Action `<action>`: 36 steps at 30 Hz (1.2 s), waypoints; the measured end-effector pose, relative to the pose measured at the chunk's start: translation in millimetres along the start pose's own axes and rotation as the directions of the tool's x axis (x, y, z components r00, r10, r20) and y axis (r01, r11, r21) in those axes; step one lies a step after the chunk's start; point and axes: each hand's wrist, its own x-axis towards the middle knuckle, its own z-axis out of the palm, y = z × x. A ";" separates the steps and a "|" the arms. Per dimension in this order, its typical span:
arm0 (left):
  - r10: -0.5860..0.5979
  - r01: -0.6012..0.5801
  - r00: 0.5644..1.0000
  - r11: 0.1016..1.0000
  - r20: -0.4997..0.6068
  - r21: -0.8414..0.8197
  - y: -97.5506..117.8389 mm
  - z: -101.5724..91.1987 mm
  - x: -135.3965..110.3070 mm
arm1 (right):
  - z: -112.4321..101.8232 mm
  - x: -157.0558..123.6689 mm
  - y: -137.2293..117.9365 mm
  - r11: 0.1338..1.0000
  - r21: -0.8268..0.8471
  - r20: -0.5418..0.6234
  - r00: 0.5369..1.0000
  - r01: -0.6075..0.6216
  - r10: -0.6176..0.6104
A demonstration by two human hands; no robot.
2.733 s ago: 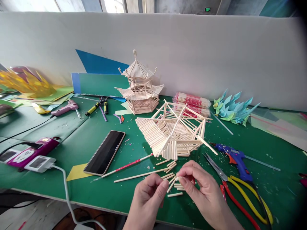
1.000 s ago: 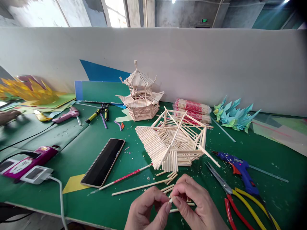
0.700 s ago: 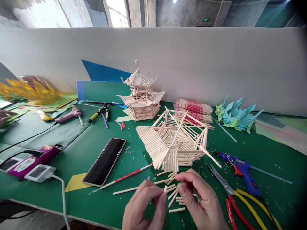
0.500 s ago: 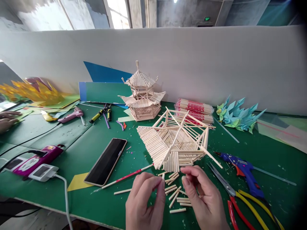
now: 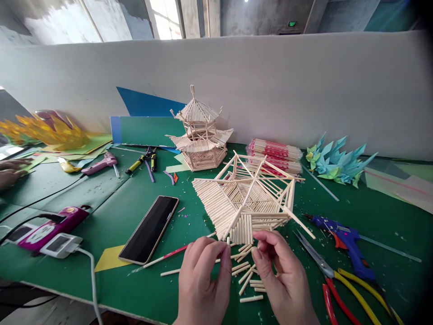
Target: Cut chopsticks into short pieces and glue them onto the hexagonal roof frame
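Note:
My left hand (image 5: 204, 275) is closed in a pinch on a short wooden stick (image 5: 228, 241), whose pale end pokes up between thumb and forefinger. Across from it, my right hand (image 5: 280, 273) has its thumb and bent forefinger apart, with nothing visible between them. Both hands are just in front of a six-sided stick frame (image 5: 216, 203), partly covered by rows of sticks. Its near panel is filled on the left side, and the right hand's fingertips are close to that panel's lower edge. Several cut stick pieces (image 5: 251, 299) lie on the green table between my hands.
A stick pagoda (image 5: 203, 146) stands behind, beside wrapped stick bundles (image 5: 274, 151). Scissors (image 5: 324, 266) and a blue glue gun (image 5: 352, 243) lie right; a phone (image 5: 150, 230) and a power strip (image 5: 54, 228) lie left. Another person's hand (image 5: 11, 171) is at far left.
My left hand has moved slightly up and left with the short wooden stick. My right hand has shifted a little left and up, toward the frame's near edge.

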 end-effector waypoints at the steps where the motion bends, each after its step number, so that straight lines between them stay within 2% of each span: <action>1: 0.004 -0.004 1.000 1.000 -0.006 0.001 -0.1 0.6 0.2 | 0.1 0.1 0.0 1.000 -0.006 0.001 1.000 0.009 -0.009; 5: -0.001 0.001 1.000 1.000 -0.024 -0.003 -0.7 3.3 -1.7 | 0.8 1.7 -1.6 0.996 -0.047 0.001 0.998 0.069 -0.069; 8: -0.031 0.029 0.998 0.999 -0.051 -0.046 -1.1 5.5 -5.0 | 1.7 5.2 -3.3 0.973 -0.113 0.004 0.979 0.203 -0.204; 12: -0.161 0.138 0.984 0.957 -0.072 -0.256 -1.0 7.7 -7.4 | 2.5 11.6 -6.0 0.929 -0.164 0.029 0.943 0.332 -0.332; 15: -0.342 0.305 0.940 0.818 0.014 -0.488 -1.1 8.9 -7.1 | 2.6 15.9 -8.6 0.922 -0.167 0.055 0.937 0.349 -0.345; 19: -0.580 0.530 0.793 0.502 0.189 -0.684 -1.6 11.0 -5.3 | 4.5 20.3 -10.6 0.917 -0.170 0.098 0.932 0.361 -0.348; 22: -0.671 0.583 0.690 0.293 0.270 -0.758 -1.1 12.5 -3.6 | 6.7 22.6 -10.0 0.921 -0.173 0.106 0.936 0.349 -0.335; 25: -0.706 0.602 0.622 0.155 0.338 -0.783 -0.3 13.1 -2.0 | 7.7 23.6 -9.4 0.923 -0.187 0.099 0.941 0.336 -0.323; 29: -0.726 0.605 0.582 0.086 0.366 -0.791 -0.3 13.7 -0.9 | 7.0 22.8 -9.2 0.928 -0.191 0.084 0.947 0.321 -0.311; 36: -0.726 0.598 0.571 0.050 0.382 -0.800 -1.6 16.5 -2.2 | 6.3 21.0 -6.3 0.933 -0.181 0.077 0.951 0.310 -0.301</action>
